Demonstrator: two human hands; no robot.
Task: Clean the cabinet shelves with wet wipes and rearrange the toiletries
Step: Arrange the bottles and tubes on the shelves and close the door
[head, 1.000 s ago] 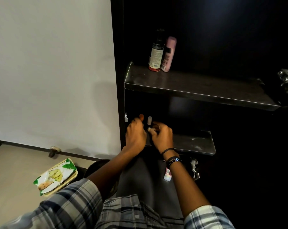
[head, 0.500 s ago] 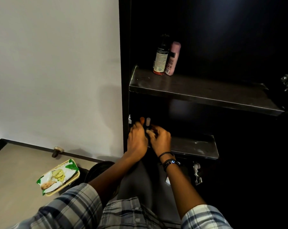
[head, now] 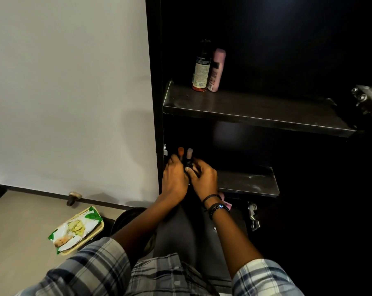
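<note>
Both your hands meet at the left end of the lower shelf [head: 251, 182], deep in the dark cabinet. Your left hand [head: 174, 178] curls its fingers around the orange-capped stick [head: 180, 151], and your right hand [head: 204, 178] closes fingers and thumb on the grey-capped stick [head: 189, 153] just beside it; both stand upright, caps showing above your knuckles. On the upper shelf [head: 266, 112], far left, a dark bottle [head: 200, 69] and a pink bottle [head: 217, 70] stand touching. The wet wipes pack [head: 76, 228] lies on the floor to the left, near your knee.
</note>
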